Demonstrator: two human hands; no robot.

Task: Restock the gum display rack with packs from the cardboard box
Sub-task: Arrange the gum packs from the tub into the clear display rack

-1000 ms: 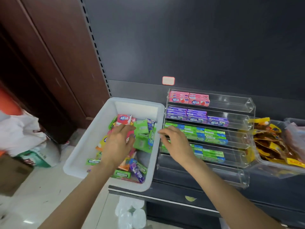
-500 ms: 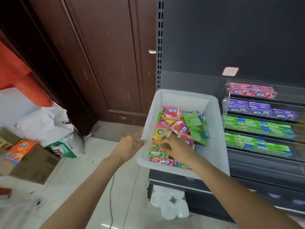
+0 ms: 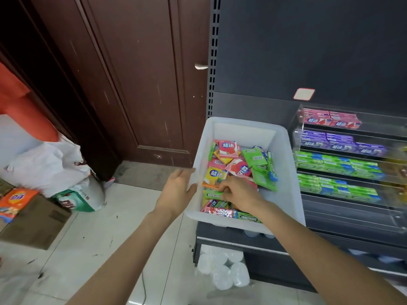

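Having shifted leftward: right hand [image 3: 236,191] pinching green pack [image 3: 212,194] inside white bin [image 3: 284,194]; left hand [image 3: 176,192], fingers straight, steadying rim; display rack [image 3: 343,164] partly filled, lowest tier lacking packs

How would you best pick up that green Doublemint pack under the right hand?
Pinch the Doublemint pack across its two long edges, coming from above. It lies flat in the bin with its label up, other packs crowding its ends, and the right hand already curls over it.
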